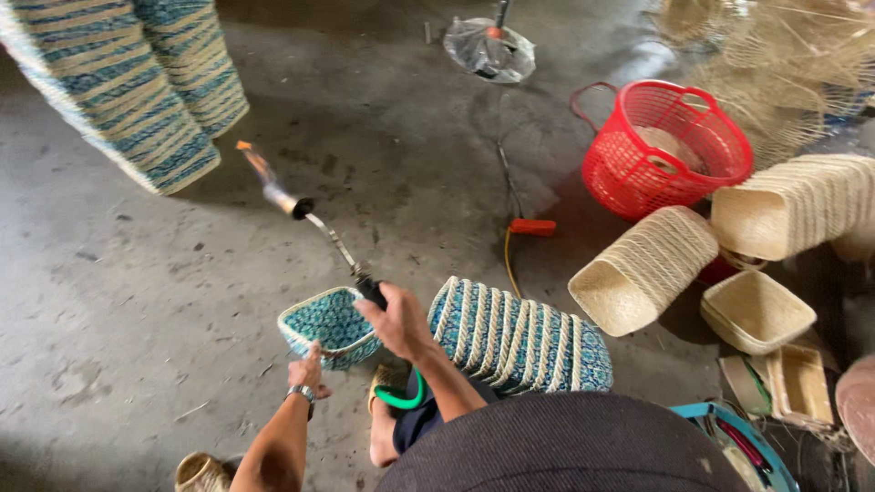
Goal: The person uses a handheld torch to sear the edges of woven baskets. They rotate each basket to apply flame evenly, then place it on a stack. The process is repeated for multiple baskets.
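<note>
A: Starting at the left, what stands there?

B: Tall stacks of blue-striped baskets (pixel 137 82). Next comes the lit gas torch (pixel 292 202), flame pointing up and away over the concrete floor (pixel 109 301).

A: And the hands?

B: The left hand (pixel 308 372) pinches the rim of a small blue woven basket (pixel 328 324) resting on the floor; the right hand (pixel 397 321) is wrapped tight round the torch handle.

A: How far along?

B: I'd judge the flame isn't on this basket yet. The striped stack (pixel 519 339) beside it looks finished; plain straw baskets (pixel 647 266) and a red plastic basket (pixel 663 146) lie to the right.
</note>
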